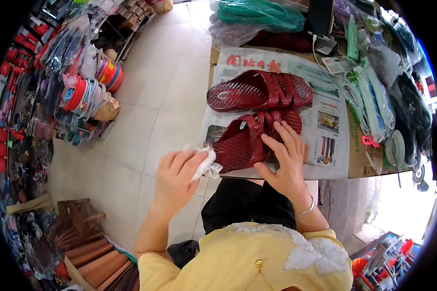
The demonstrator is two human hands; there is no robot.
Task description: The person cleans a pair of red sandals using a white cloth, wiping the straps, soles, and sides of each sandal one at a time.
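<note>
My left hand (176, 175) grips a crumpled white cloth (206, 163) against the heel end of a dark red plastic sandal (235, 145). Over that sandal's straps and near side lies my right hand (287, 157), fingers curved and somewhat apart, thumb at the near edge. The sandal sits at the table's front edge, heel toward the left. Just beyond it is the matching sandal (257, 90), untouched, its open straps facing up. Both rest on a spread newspaper (332, 155). The right hand partly hides the nearer sandal's toe end.
Packaged goods (381, 97), a white cable (320, 60), a green tube (352, 39) and a tape roll (394, 148) crowd the table's right side. Green plastic-wrapped goods (260, 14) lie at the back. Baskets (73, 94) and shelves of goods stand left, beyond the tiled floor (150, 92).
</note>
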